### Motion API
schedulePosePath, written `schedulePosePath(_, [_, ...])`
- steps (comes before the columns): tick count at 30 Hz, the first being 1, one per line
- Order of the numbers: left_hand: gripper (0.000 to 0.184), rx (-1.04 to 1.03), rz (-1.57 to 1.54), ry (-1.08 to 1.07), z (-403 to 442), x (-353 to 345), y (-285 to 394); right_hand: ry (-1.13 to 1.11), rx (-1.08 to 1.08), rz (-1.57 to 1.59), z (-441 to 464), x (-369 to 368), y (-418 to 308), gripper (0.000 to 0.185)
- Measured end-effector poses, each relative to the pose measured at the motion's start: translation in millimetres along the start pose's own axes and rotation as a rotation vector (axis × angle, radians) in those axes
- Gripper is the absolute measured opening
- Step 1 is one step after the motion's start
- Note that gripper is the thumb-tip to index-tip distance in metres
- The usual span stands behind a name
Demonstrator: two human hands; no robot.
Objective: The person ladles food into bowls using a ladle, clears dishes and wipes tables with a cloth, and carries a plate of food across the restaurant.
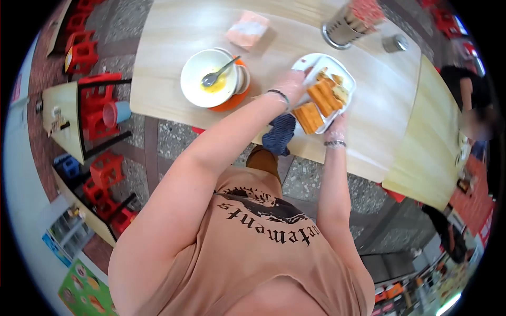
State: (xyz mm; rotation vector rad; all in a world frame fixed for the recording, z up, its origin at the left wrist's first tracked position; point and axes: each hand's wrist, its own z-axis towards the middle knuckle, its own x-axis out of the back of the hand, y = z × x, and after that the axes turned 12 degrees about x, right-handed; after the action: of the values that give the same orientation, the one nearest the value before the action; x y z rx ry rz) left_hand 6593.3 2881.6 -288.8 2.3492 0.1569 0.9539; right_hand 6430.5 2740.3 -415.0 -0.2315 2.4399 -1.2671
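Note:
A white plate (pixel 349 76) bears golden-brown fried pieces (pixel 326 97), with smaller broken bits at its far side. On the plate's left edge is my left hand (pixel 291 87), in a clear plastic glove, its fingers closed and partly hidden by the rim. My right hand (pixel 337 125), also gloved, grips the plate's near right edge from the side and below. Left of the plate, a white bowl (pixel 192 79) with yellow liquid holds a grey spoon (pixel 210 79). Another white bowl is partly hidden behind it, over an orange plate (pixel 232 102).
A pink and white packet (pixel 247 29) lies beyond the bowl. A metal holder of sticks (pixel 337 32) and a small metal container (pixel 395 43) stand at the far right. Dark blue cloth (pixel 279 134) is at the near table edge (pixel 174 120). A person (pixel 466 87) is at the right.

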Motion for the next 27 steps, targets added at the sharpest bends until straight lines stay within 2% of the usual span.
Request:
schedulePosePath(4, [0.032,-0.057,0.024,0.107,-22.1,30.3,-24.9,-0.115,-0.035,0.036,-27.5,-21.4,-27.0,0.031])
schedulePosePath(6, [0.027,-0.265,-0.198,0.419,-41.4,58.2,-60.5,-0.115,-0.074,0.037,-37.7,-27.4,-35.8,0.033])
schedulePosePath(8, [0.036,-0.192,-0.235,0.751,-57.1,100.2,-99.4,-0.165,-0.047,-0.097,-41.1,-23.2,-35.8,0.038])
schedulePosePath(9, [0.036,-0.183,-0.232,0.764,-53.7,108.8,-130.9,-0.191,-0.035,-0.144,-44.0,-20.4,-37.1,0.039])
schedulePosePath(11, [0.049,0.095,-0.139,1.101,-38.8,133.2,-227.6,-0.172,0.003,-0.201,-52.4,-18.1,-39.2,0.037])
schedulePosePath(12, [0.055,0.210,-0.385,0.889,-35.8,139.1,-262.8,-0.330,-0.021,-0.129,-61.5,-27.4,-44.7,0.039])
schedulePosePath(13, [0.061,0.318,-0.640,0.662,-32.4,143.5,-283.0,-0.361,-0.044,-0.104,-73.6,-41.5,-46.4,0.040])
schedulePosePath(14, [0.048,0.458,-0.374,0.645,-34.3,148.3,-284.2,-0.374,-0.061,-0.088,-84.9,-56.3,-47.5,0.040])
schedulePosePath(15, [0.054,0.496,-0.274,0.606,-49.5,154.3,-270.0,-0.405,-0.077,-0.087,-95.3,-75.6,-45.5,0.040])
schedulePosePath(16, [0.054,0.508,-0.279,0.621,-56.4,161.8,-271.1,-0.448,-0.103,-0.094,-107.0,-91.8,-44.1,0.040])
schedulePosePath(18, [0.057,0.417,-0.747,0.352,-55.2,155.3,-268.8,-0.443,-0.120,-0.116,-129.0,-104.7,-33.4,0.041])
schedulePosePath(19, [0.052,0.341,-0.615,0.355,-46.8,147.4,-276.1,-0.390,-0.101,-0.126,-128.9,-105.8,-20.8,0.041])
schedulePosePath(20, [0.052,0.362,-0.723,0.328,-39.9,143.7,-276.0,-0.623,0.336,-0.554,-127.3,-94.0,-3.2,0.039])
schedulePosePath(21, [0.052,0.390,-0.824,0.294,-34.2,143.8,-279.6,-0.408,-0.139,-0.115,-145.7,-127.4,-2.4,0.035])
schedulePosePath(22, [0.053,0.334,-0.880,0.217,-23.8,140.4,-291.8,-0.410,-0.209,-0.009,-160.4,-149.3,5.0,0.031])
schedulePosePath(23, [0.054,0.289,-0.931,0.151,-17.4,134.3,-302.5,-0.432,-0.087,-0.056,-173.4,-165.9,14.5,0.029])
schedulePosePath(24, [0.054,0.267,-0.923,0.099,-22.5,137.3,-297.9,-0.406,-0.155,-0.070,-184.5,-186.9,17.0,0.028])
schedulePosePath(25, [0.058,0.253,-0.776,0.164,-36.3,144.9,-284.6,-0.314,-0.185,-0.099,-188.7,-196.3,26.9,0.025])
schedulePosePath(26, [0.061,0.239,-0.629,0.230,-42.6,152.9,-278.3,-0.355,-0.152,-0.152,-188.4,-201.8,39.1,0.024])
schedulePosePath(27, [0.061,0.221,-0.622,0.193,-40.4,156.0,-276.0,-0.399,-0.123,-0.206,-187.2,-203.3,50.9,0.024])
